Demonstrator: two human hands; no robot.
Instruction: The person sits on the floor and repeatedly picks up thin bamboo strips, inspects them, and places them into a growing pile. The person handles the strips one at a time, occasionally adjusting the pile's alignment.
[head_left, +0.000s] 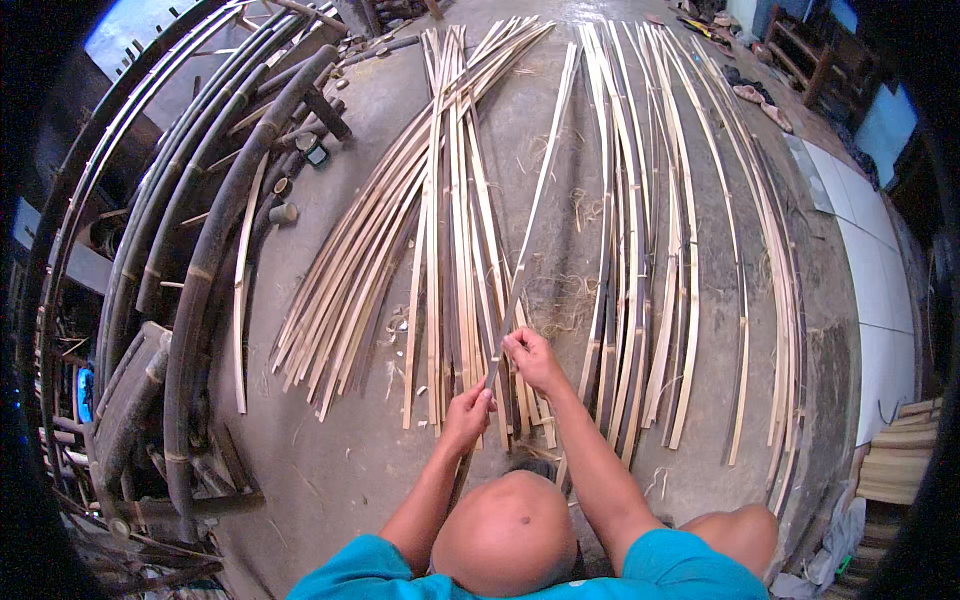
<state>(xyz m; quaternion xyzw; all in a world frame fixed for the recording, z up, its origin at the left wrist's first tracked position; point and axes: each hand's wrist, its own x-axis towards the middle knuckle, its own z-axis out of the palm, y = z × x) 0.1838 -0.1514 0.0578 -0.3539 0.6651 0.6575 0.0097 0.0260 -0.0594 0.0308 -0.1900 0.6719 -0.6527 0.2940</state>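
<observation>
One long bamboo strip (536,205) runs from the far floor down between my hands, toward my bent knee. My left hand (466,415) is closed on the strip's near part, thumb along it. Slightly farther away and to the right, my right hand (532,360) pinches the same strip, its fingers curled. Under and left of the strip, a fanned pile of split bamboo strips (350,280) lies on the floor, crossing a straighter bundle of strips (447,250). To the right, more bamboo strips (630,250) lie lengthwise in loose groups.
Thick dark bamboo poles (205,250) lean on a rack along the left side. Short cut bamboo pieces (283,213) sit beside them. Thin shavings (575,290) litter the concrete floor. At right are white tiles (880,270) and stacked wooden slats (905,455).
</observation>
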